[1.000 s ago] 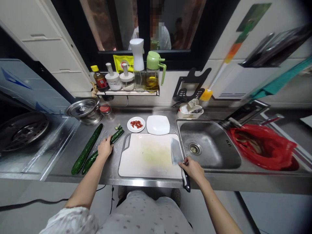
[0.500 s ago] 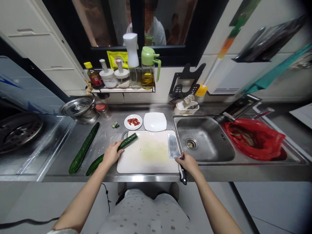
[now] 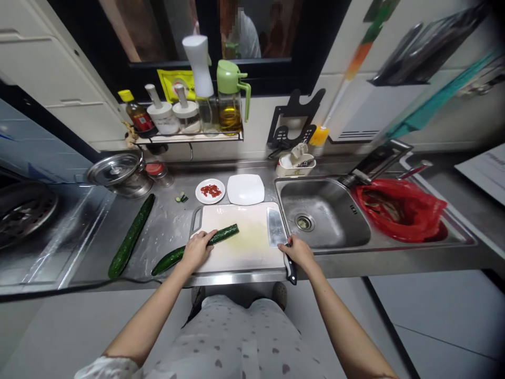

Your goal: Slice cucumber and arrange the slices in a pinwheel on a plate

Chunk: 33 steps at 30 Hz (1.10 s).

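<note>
At nine o'clock, a long dark-green cucumber [image 3: 131, 237] lies on the grey steel tabletop [image 3: 165, 226]. At eight, my left hand's [image 3: 197, 251] fingers clasp another bumpy green cucumber [image 3: 224, 234] partly over the white rectangular cutting board [image 3: 236, 257], probably against rolling. At three, a broad black-handled steel cleaver [image 3: 276, 227] is gripped, seemingly for steadiness, by my right hand's [image 3: 299, 250] fingers.

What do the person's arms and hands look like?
The left hand and right hand are bare, and so are the forearms. A pale, loose sleeve shows on the left; the clothes are pale with small dark hearts.
</note>
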Each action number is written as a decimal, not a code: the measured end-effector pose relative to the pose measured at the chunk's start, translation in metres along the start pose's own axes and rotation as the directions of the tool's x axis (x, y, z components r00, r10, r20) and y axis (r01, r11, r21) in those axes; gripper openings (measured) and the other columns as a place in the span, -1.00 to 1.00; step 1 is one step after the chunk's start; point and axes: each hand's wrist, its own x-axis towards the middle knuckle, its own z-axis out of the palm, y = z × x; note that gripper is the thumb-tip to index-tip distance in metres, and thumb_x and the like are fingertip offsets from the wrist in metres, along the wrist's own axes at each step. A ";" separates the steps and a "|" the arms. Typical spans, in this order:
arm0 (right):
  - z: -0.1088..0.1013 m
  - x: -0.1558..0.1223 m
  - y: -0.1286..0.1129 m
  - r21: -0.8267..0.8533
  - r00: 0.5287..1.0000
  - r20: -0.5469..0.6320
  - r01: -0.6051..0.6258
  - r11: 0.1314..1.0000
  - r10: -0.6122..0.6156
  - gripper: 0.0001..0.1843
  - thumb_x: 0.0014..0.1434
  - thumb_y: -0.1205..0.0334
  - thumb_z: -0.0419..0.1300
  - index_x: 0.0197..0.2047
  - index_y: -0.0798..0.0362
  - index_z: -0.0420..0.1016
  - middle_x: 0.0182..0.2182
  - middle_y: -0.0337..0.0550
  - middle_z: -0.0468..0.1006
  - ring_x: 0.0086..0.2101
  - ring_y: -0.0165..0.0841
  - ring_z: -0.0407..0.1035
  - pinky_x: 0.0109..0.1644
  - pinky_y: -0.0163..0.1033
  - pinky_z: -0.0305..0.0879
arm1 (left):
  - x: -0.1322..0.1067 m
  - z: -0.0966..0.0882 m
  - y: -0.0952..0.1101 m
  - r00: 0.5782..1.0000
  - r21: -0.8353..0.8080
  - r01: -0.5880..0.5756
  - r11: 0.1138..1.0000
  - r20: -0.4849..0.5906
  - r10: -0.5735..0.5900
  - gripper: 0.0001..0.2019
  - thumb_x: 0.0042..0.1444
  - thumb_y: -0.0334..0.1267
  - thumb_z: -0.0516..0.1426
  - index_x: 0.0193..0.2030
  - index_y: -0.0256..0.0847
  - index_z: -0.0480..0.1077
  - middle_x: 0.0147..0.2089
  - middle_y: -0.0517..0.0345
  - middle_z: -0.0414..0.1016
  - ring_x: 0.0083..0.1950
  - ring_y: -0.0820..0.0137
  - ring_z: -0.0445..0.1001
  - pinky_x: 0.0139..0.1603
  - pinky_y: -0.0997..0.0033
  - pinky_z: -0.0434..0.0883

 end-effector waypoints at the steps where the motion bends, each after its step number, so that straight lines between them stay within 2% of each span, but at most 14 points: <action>1: 0.001 0.001 0.000 -0.001 1.000 -0.002 -0.001 1.000 0.001 -0.63 0.08 -0.11 0.19 -0.24 0.02 0.37 -0.38 -0.13 0.53 -0.32 -0.28 0.42 -0.43 -0.33 -0.03 | 0.000 0.000 0.000 1.000 0.006 0.000 1.000 -0.005 0.000 -0.44 0.17 -0.23 0.09 0.33 0.06 0.13 0.02 0.04 0.40 0.06 0.23 0.36 0.04 0.34 0.27; 5: 0.002 0.003 0.001 0.012 1.000 -0.012 0.005 1.000 -0.005 -0.65 0.05 -0.10 0.21 -0.28 0.02 0.37 -0.41 -0.16 0.52 -0.35 -0.31 0.40 -0.42 -0.33 -0.03 | -0.003 0.001 0.002 0.999 0.020 -0.004 1.000 -0.036 0.005 -0.44 0.17 -0.23 0.08 0.33 0.03 0.14 0.04 0.03 0.39 0.05 0.22 0.36 0.04 0.32 0.27; 12: 0.000 0.003 0.001 0.107 0.999 -0.030 0.027 0.994 -0.024 -0.69 0.02 -0.06 0.21 -0.37 0.00 0.29 -0.49 -0.25 0.44 -0.42 -0.37 0.33 -0.43 -0.35 -0.04 | -0.006 0.005 0.003 0.997 -0.002 -0.027 1.000 -0.074 0.026 -0.45 0.15 -0.25 0.07 0.32 -0.01 0.16 0.13 0.03 0.34 0.13 0.20 0.30 0.18 0.26 0.21; 21: -0.001 0.001 -0.008 0.217 0.984 -0.141 0.138 0.966 -0.108 -0.74 -0.06 0.06 0.15 -0.48 -0.02 0.12 -0.60 -0.35 0.30 -0.52 -0.43 0.18 -0.44 -0.37 -0.06 | -0.007 0.013 0.001 0.994 -0.012 -0.066 0.998 -0.088 0.065 -0.43 0.19 -0.27 0.05 0.35 0.03 0.10 0.07 0.06 0.36 0.07 0.26 0.32 0.11 0.30 0.25; 26: 0.002 0.003 -0.015 0.257 0.975 -0.172 0.183 0.949 -0.141 -0.81 -0.06 0.13 0.08 -0.46 -0.03 0.10 -0.60 -0.36 0.28 -0.52 -0.42 0.18 -0.43 -0.37 -0.05 | -0.001 0.017 -0.002 0.987 0.018 -0.071 0.997 -0.142 0.072 -0.45 0.18 -0.28 0.07 0.33 0.01 0.13 0.04 0.07 0.37 0.05 0.26 0.33 0.09 0.29 0.25; 29: 0.000 0.000 -0.023 0.255 0.974 -0.148 0.205 0.945 -0.171 -0.90 -0.01 0.19 0.03 -0.39 -0.02 0.15 -0.59 -0.35 0.32 -0.51 -0.41 0.20 -0.42 -0.37 -0.05 | 0.001 0.017 -0.004 0.983 0.032 -0.077 0.997 -0.164 0.081 -0.46 0.19 -0.29 0.06 0.33 0.01 0.14 0.04 0.07 0.37 0.05 0.26 0.33 0.08 0.29 0.25; 33: -0.006 -0.004 -0.039 0.109 0.980 -0.083 0.188 0.976 -0.180 -0.88 0.11 0.20 0.00 -0.25 0.01 0.24 -0.46 -0.24 0.44 -0.44 -0.38 0.27 -0.41 -0.35 -0.06 | 0.001 0.015 -0.004 0.980 0.035 -0.091 0.995 -0.176 0.096 -0.44 0.16 -0.30 0.08 0.32 0.01 0.15 0.02 0.06 0.37 0.03 0.26 0.33 0.05 0.29 0.27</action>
